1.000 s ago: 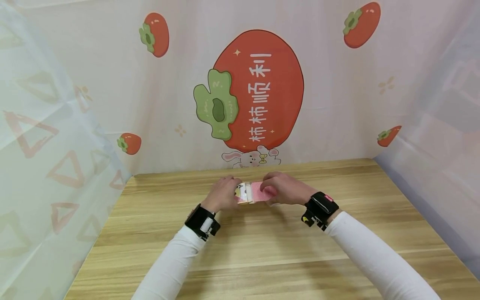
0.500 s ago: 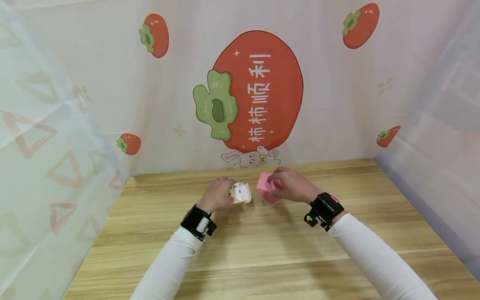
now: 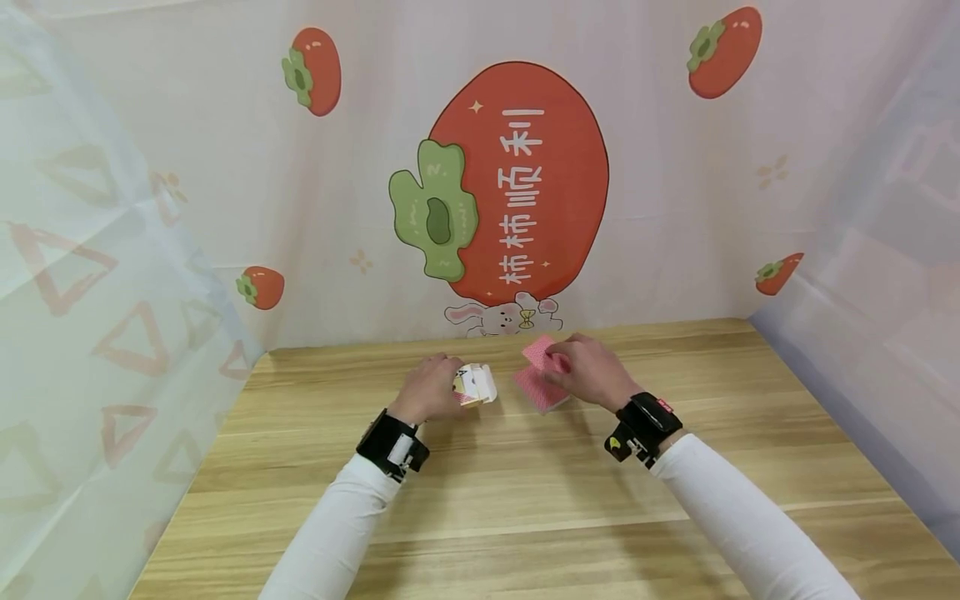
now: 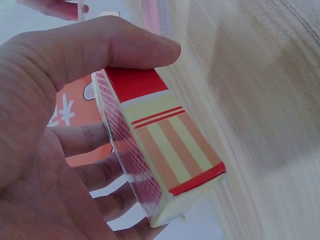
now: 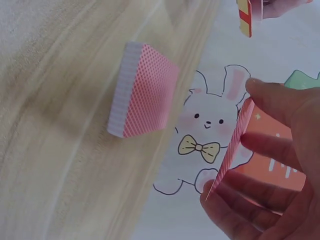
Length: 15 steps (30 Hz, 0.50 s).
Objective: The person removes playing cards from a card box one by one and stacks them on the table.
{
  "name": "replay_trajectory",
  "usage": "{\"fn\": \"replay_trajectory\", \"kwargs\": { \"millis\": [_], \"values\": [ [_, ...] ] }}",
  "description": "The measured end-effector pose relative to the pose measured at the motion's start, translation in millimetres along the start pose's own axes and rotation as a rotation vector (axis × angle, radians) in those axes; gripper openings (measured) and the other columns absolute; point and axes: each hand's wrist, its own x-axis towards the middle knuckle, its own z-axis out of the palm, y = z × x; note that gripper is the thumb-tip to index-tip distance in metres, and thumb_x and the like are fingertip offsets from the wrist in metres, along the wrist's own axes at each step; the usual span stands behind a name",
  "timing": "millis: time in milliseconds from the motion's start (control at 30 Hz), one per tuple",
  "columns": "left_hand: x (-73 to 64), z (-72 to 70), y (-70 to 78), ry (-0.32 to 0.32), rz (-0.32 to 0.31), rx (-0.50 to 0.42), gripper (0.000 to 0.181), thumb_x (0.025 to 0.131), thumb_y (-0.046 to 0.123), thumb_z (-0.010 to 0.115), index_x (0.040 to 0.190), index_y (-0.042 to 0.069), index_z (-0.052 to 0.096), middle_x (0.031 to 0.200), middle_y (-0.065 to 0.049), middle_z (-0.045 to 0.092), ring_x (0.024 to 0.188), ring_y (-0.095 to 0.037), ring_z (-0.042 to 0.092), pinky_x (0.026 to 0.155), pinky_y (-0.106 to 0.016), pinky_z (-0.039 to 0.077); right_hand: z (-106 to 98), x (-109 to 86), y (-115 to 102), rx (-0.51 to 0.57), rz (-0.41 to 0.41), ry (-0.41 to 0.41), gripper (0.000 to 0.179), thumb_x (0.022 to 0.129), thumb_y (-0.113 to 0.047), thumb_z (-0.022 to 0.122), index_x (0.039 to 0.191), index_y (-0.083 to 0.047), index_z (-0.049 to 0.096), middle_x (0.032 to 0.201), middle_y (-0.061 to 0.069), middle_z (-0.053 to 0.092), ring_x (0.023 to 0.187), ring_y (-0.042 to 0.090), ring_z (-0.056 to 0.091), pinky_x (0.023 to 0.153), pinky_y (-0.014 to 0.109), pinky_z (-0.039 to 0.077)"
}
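- Since the earlier frame, the right hand (image 3: 594,372) has drawn a lifted card (image 5: 232,147), maybe several, further off the deck (image 5: 152,92); the left hand (image 3: 427,390) and card box (image 3: 472,386) shifted slightly left.
- Right thumb and fingers pinch the lifted card; the left ones grip the box.
- The box's flap stands open towards the deck; its inside is hidden.
- The deck lies patterned back up on the wood-grain table (image 3: 517,492), before a persimmon-printed cloth (image 3: 660,200).

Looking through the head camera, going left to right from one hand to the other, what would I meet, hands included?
Left hand, white-flapped card box, pink-backed deck on the table, right hand.
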Motion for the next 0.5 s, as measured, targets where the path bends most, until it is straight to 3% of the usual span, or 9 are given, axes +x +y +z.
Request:
{"fn": "replay_trajectory", "kwargs": {
  "millis": [167, 500],
  "values": [
    [-1.4, -0.4, -0.3, 0.006, -0.019, -0.022, 0.069, 0.056, 0.026, 0.080, 0.118, 0.009, 0.057, 0.103, -0.006, 0.053, 0.091, -0.024, 0.047, 0.074, -0.041, 0.041, 8, -1.3, 1, -0.006, 0.034, 0.025, 0.032, 0.078, -0.037, 0.069, 0.100, -0.014, 0.068, 0.079, 0.000, 0.056, 0.075, 0.016, 0.048, 0.061, 0.030, 0.039],
    [-1.2, 2.2, -2.9, 0.070, -0.048, -0.119, 0.069, 0.056, 0.026, 0.081, 0.118, 0.008, 0.057, 0.099, -0.005, 0.051, 0.086, -0.021, 0.047, 0.067, -0.034, 0.040, 26, -4.8, 0, -0.011, 0.131, 0.015, 0.029, 0.077, -0.038, 0.069, 0.091, -0.012, 0.066, 0.074, 0.000, 0.051, 0.069, 0.018, 0.046, 0.058, 0.030, 0.038]
  ]
}}
